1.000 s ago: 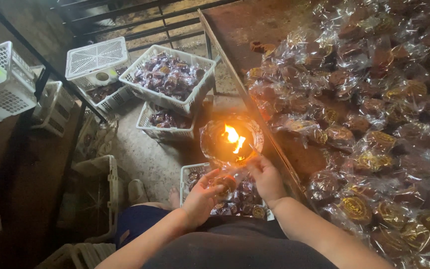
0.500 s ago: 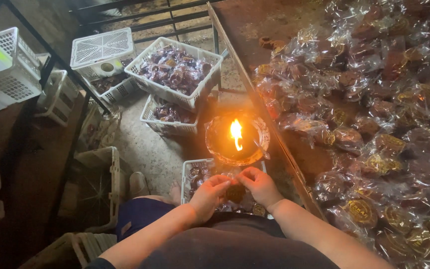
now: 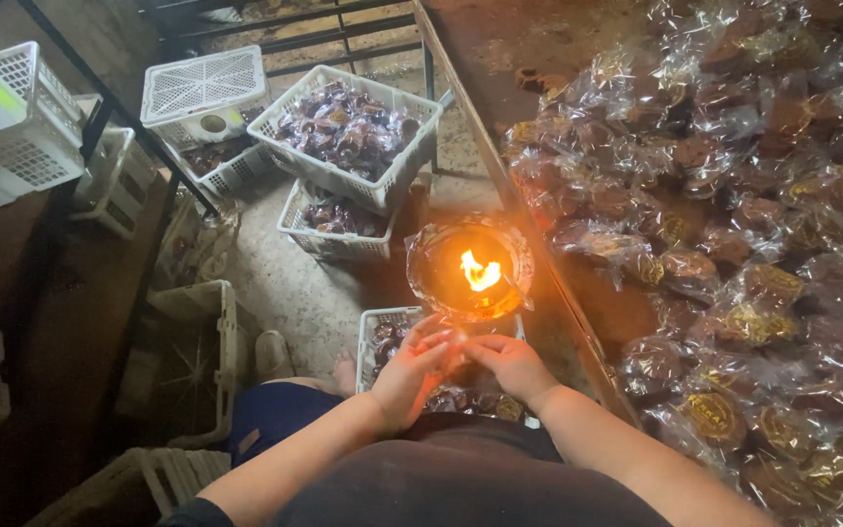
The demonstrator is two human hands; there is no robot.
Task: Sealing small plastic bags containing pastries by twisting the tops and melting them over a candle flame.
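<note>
Two hands meet in front of the torso, head view. Left hand (image 3: 414, 376) and right hand (image 3: 511, 363) come together fingertip to fingertip around a small clear wrapped packet (image 3: 459, 344); each grip looks pinched on an edge of the wrapper, though the fingers hide most of it.

Key relation: the open flame (image 3: 480, 273) sits directly beyond the fingertips, away from the body, in a round foil-lined dish (image 3: 431, 278). Packet lies between hands and flame, close to the near rim of the dish but apart from the fire itself. Both hands about equally near; packet's long axis cannot be read.

Below the hands: a white basket (image 3: 375, 327) partly filled with wrapped dark pieces, on the floor between the knees.

Right of the dish: bench (image 3: 500, 59) with a large heap of wrapped dark cakes (image 3: 734, 224). Further off on the floor, a white crate (image 3: 348, 132) full of the same packets, stacked over another.
</note>
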